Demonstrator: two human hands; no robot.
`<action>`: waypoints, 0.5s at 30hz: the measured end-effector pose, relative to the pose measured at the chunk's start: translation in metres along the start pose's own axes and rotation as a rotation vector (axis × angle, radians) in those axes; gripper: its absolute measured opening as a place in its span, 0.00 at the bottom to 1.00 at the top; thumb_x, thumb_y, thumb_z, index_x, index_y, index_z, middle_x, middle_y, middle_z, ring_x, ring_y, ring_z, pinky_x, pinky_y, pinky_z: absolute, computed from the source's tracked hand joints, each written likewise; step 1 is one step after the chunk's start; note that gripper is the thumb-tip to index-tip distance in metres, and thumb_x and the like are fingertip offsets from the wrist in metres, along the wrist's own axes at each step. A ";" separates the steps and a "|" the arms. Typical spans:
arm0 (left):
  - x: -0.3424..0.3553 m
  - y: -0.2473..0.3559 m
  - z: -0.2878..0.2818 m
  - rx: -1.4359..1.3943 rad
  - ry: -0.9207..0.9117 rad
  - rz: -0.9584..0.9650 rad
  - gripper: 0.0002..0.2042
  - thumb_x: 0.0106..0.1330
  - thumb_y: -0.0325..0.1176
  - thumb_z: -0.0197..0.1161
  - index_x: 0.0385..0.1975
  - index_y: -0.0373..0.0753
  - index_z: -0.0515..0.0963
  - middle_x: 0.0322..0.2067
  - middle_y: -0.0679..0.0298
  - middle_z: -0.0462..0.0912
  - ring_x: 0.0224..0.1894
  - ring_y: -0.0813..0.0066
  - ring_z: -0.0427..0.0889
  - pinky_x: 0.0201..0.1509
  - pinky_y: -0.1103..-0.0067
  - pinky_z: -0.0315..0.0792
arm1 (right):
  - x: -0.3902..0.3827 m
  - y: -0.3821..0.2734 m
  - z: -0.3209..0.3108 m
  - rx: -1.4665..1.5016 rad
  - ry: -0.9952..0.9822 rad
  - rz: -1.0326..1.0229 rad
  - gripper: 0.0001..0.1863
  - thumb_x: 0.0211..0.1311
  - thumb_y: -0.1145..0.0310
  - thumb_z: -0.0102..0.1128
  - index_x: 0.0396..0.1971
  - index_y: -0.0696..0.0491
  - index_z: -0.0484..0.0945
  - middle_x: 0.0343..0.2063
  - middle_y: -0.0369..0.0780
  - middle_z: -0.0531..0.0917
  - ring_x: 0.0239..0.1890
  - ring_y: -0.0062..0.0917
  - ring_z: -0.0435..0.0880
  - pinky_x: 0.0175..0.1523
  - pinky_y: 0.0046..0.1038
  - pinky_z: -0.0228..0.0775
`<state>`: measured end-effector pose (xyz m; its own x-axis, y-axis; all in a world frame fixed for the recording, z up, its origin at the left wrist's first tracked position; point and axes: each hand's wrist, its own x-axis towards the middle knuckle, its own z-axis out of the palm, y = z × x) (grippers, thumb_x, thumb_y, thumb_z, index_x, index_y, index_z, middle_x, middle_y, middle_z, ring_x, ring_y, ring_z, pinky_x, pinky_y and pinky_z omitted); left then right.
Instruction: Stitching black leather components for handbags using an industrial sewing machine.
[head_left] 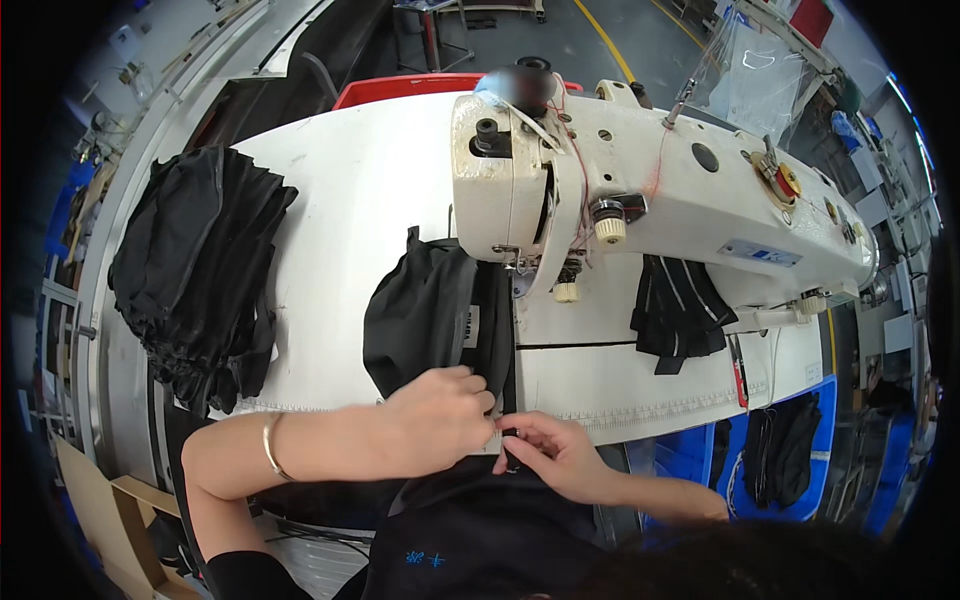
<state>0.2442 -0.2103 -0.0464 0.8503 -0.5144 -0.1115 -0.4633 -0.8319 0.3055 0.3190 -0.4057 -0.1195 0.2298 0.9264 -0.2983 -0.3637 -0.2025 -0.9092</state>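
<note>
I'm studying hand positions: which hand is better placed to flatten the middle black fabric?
Probably the left hand: it is at the lower edge of the black fabric, while the right hand sits farther right.

From the left of two fisheye cameras worn on a worker's head, the view faces steeply down and forward across a white table [335,170]; the left hand [440,420] and right hand [560,458] sit close, below centre; a sewing machine [690,170] looms near at upper right; the floor [645,42] recedes farther off at the top; edges bow toward a dark, rounded border.
</note>
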 end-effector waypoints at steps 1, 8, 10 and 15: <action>-0.002 0.017 0.012 0.049 0.113 -0.036 0.07 0.43 0.31 0.59 0.20 0.35 0.75 0.21 0.67 0.72 0.27 0.71 0.73 0.31 0.78 0.67 | -0.006 0.001 0.001 -0.089 0.006 -0.036 0.22 0.63 0.69 0.56 0.56 0.57 0.67 0.29 0.40 0.79 0.32 0.19 0.78 0.39 0.22 0.68; -0.036 0.038 0.069 -0.034 0.581 -0.335 0.11 0.52 0.28 0.66 0.33 0.31 0.76 0.19 0.64 0.67 0.22 0.69 0.70 0.26 0.76 0.63 | -0.028 0.010 0.003 -0.944 0.023 -0.545 0.37 0.48 0.66 0.66 0.60 0.60 0.62 0.31 0.41 0.71 0.33 0.30 0.71 0.40 0.27 0.67; -0.041 0.036 0.069 -0.172 0.651 -0.418 0.14 0.50 0.24 0.67 0.37 0.30 0.76 0.19 0.64 0.66 0.22 0.68 0.68 0.26 0.76 0.62 | -0.029 0.012 0.005 -1.221 0.062 -0.633 0.32 0.48 0.68 0.63 0.55 0.62 0.67 0.32 0.42 0.72 0.34 0.30 0.72 0.40 0.28 0.68; -0.041 0.038 0.054 -0.027 0.772 -0.592 0.25 0.37 0.15 0.60 0.42 0.36 0.80 0.33 0.60 0.72 0.34 0.61 0.72 0.35 0.76 0.67 | -0.021 0.014 0.008 -1.616 0.346 -0.947 0.17 0.49 0.74 0.54 0.40 0.65 0.78 0.37 0.45 0.76 0.40 0.34 0.77 0.47 0.31 0.72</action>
<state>0.1781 -0.2322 -0.0816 0.8782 0.2717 0.3937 0.0900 -0.9022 0.4218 0.3015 -0.4258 -0.1235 0.0388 0.8418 0.5385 0.9960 0.0109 -0.0888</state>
